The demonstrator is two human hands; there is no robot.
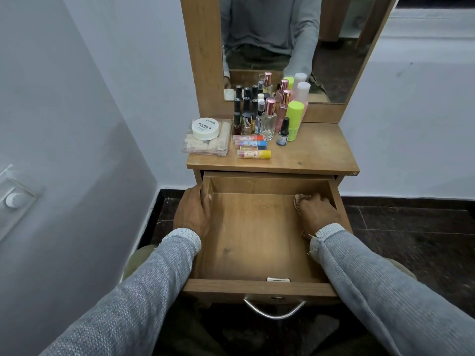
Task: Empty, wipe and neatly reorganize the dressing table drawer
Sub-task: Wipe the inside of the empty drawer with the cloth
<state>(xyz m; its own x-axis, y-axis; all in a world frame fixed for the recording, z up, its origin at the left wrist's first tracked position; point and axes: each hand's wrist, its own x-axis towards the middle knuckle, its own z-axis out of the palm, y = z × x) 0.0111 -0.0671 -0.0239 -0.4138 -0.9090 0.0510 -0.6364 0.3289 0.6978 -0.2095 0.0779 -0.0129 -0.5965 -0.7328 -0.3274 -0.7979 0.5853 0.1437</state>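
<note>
Drawer [259,235] pulled out, holds only right hand [314,213], grip curled on cloth [299,201] at back right corner. Left hand [192,214] grip clasps left wall. Counter [313,152]: four lip balm tubes [253,147], clear box [205,142] under one white jar [205,128], bottles at back.

A single head-worn camera looked forward and steeply down from close above the open drawer [257,235], which filled the middle of the wide-angle frame. Both forearms entered from the bottom edge. Farther up lay the surface [316,152] and the mirror [334,60], facing the camera; walls bowed outward at both sides.
</note>
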